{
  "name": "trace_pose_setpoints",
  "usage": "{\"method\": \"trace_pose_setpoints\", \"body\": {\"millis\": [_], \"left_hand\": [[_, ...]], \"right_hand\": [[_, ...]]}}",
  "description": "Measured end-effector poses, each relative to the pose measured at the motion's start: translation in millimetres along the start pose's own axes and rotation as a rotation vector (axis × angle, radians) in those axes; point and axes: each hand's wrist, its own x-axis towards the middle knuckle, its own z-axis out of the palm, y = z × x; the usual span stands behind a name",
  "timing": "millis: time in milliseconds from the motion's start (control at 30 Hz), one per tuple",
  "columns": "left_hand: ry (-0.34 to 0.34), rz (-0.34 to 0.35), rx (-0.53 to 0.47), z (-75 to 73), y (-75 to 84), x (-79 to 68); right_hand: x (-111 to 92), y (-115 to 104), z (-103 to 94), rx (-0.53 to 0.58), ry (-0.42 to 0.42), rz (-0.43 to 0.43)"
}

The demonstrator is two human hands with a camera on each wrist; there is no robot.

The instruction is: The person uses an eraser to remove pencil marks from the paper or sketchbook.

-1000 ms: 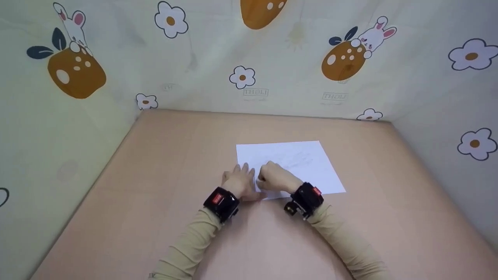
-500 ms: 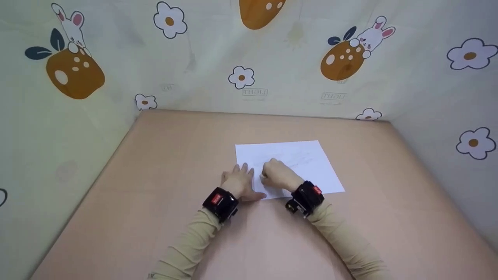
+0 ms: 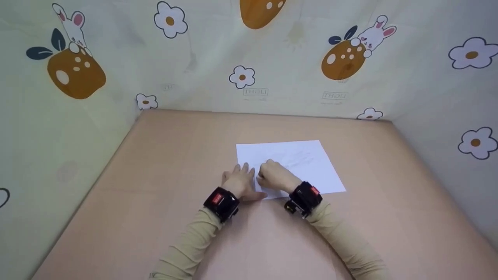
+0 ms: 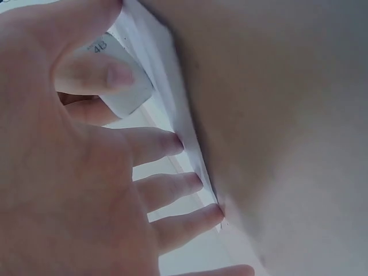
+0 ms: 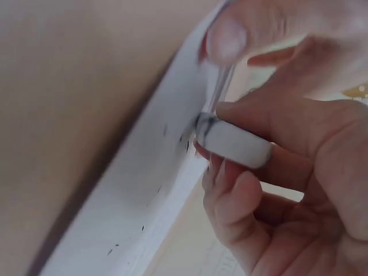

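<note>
A bare left grip lies with fingers apart over the left edge of a rectangular white paper sheet, probably to stop it sliding on the tan desk. The right grip is clamped on a white block eraser, dark-smudged end turned to the sheet, seemingly to rub its faint grey marks.

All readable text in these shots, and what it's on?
"4B": white eraser; smaller print beside it unreadable.
"LIGHT", mirrored: backdrop, twice; fine print beneath too small.
Fainter print at backdrop's left: unclear.
Red labels on black wrist devices: too small.
Left sleeve mark: too small.
</note>
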Motion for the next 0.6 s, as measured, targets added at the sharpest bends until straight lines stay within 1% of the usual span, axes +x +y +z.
{"method": "trace_pose_setpoints", "body": {"millis": [33, 167, 200, 233, 367, 433, 467, 567, 600], "left_hand": [[-0.004, -0.002, 0.010, -0.1, 0.2, 0.4], [-0.021, -0.009, 0.049, 1.5, 1.0, 2.5], [-0.024, -0.011, 0.053, 2.0, 0.9, 2.7], [-0.026, -0.013, 0.051, 2.5, 0.8, 2.6], [-0.039, -0.019, 0.044, 2.9, 0.0, 1.2], [-0.042, -0.020, 0.040, 2.3, -0.2, 0.4], [-0.043, -0.021, 0.041, 1.8, -0.2, 0.2], [-0.039, -0.018, 0.035, 0.4, -0.1, -0.3], [-0.040, -0.018, 0.033, 0.2, 0.0, -0.6]], "right_hand": [[0.1, 0.0, 0.3, 0.016, -0.001, 0.010], [0.8, 1.5, 0.8, 0.016, 0.031, 0.133], [1.1, 1.5, 1.3, 0.015, 0.032, 0.146], [1.5, 1.1, 1.8, 0.022, 0.027, 0.143], [3.4, -2.1, 3.6, 0.081, -0.060, 0.065], [4.1, -3.7, 2.7, 0.097, -0.089, 0.072], [4.5, -4.4, 2.3, 0.088, -0.087, 0.098], [4.8, -7.1, 0.6, 0.028, -0.029, 0.183], [4.7, -8.4, 0.7, 0.005, -0.011, 0.196]]}}
